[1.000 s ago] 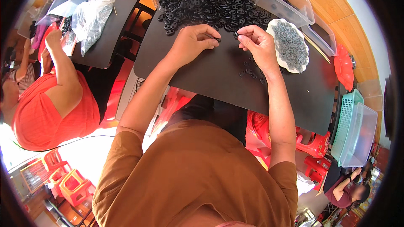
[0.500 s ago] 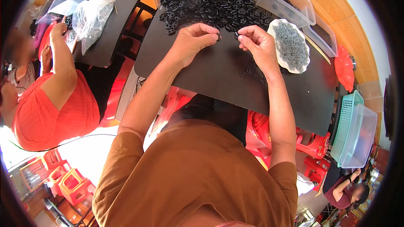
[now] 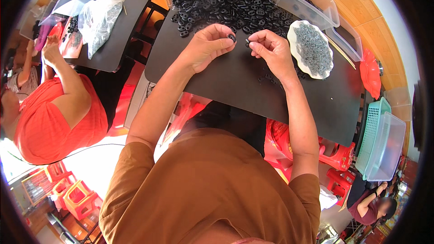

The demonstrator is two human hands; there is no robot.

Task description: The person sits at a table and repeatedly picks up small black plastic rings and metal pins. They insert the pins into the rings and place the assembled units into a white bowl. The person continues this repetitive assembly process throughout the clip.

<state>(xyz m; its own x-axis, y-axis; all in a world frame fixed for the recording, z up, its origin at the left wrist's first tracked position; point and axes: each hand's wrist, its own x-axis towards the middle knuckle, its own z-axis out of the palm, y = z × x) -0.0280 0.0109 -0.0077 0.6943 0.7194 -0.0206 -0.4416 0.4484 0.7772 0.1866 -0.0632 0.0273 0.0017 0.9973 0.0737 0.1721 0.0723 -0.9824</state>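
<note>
Between the thumb and forefinger of my left hand [image 3: 209, 47] is a small black oval piece with holes [image 3: 232, 38]. My right hand [image 3: 272, 54] pinches a tiny light-tipped pin-like piece [image 3: 247, 41], a short gap away from the black piece. Both hands hover over the near side of a dark table [image 3: 217, 83]. Just beyond them a big heap of similar black oval pieces [image 3: 226, 0] spreads over the tabletop. Right of my right hand, a white scalloped dish [image 3: 294, 49] holds many small grey pieces [image 3: 313, 50].
Clear plastic bins [image 3: 312, 7] stand behind the dish, beside thin sticks [image 3: 341, 54] and a red dish [image 3: 370, 73]. A teal basket [image 3: 373, 131] is at the right. On the left, a person in red [image 3: 58, 113] works at another table with a plastic bag [image 3: 100, 20].
My right hand has drawn slightly left and down, nearer my left hand. The black piece has turned, showing more of its face. The person in red has shifted their arms.
</note>
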